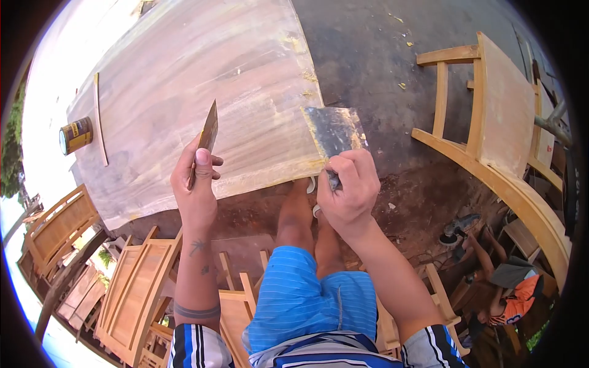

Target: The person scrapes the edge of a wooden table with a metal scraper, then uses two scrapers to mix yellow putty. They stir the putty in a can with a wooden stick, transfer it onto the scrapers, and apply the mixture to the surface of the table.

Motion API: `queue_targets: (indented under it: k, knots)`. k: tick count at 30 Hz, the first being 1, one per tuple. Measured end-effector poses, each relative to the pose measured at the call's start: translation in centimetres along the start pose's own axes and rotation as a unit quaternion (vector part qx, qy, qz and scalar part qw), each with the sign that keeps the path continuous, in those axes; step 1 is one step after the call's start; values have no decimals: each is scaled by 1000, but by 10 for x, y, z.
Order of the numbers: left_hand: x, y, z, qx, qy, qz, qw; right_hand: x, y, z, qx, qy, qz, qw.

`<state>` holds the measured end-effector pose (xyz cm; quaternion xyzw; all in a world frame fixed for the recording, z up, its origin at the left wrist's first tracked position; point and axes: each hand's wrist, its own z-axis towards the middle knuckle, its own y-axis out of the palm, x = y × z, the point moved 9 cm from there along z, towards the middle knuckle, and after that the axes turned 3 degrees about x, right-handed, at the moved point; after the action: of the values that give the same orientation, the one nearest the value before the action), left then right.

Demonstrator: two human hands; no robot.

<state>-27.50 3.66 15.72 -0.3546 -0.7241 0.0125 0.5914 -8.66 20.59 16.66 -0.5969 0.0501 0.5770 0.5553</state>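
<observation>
My left hand [197,172] is closed around a narrow putty knife [210,130], its blade pointing up and seen nearly edge-on. In my right hand [351,187] is a wide putty knife [337,131], gripped by its handle, which my fingers mostly hide. Its broad dark blade is smeared with yellowish filler and lies over the edge of a large pale wooden panel [184,92] in front of me. Streaks of filler cover the panel, thickest along its right and near edges. The two blades are apart.
A tin can [76,135] and a thin wooden strip [100,119] are at the panel's left side. Wooden headboards [132,294] lean at lower left. A wooden frame [485,110] stands at right. A co-worker in orange [521,300] crouches at lower right.
</observation>
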Motion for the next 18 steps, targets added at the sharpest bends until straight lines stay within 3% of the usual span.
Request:
queue_targets:
  k: [2,3,6,12,15,18]
  knots:
    - [-21,3,-9,-24,-34,11,999,1,40,-8,-92,-23,-59,994]
    - [-26,8,-13,-28,-28,19,999,16,69,-23,-198,22,-98,975]
    - [-34,14,-19,-43,-32,56,997,17,76,-32,-255,105,-9,961]
    - [-28,29,-32,-57,79,100,990,65,35,8,-1,125,-63,990]
    - [-8,48,-44,-76,243,242,936,113,68,0,-175,329,90,924]
    - [5,69,-55,-112,258,321,904,111,39,-5,-32,355,105,928]
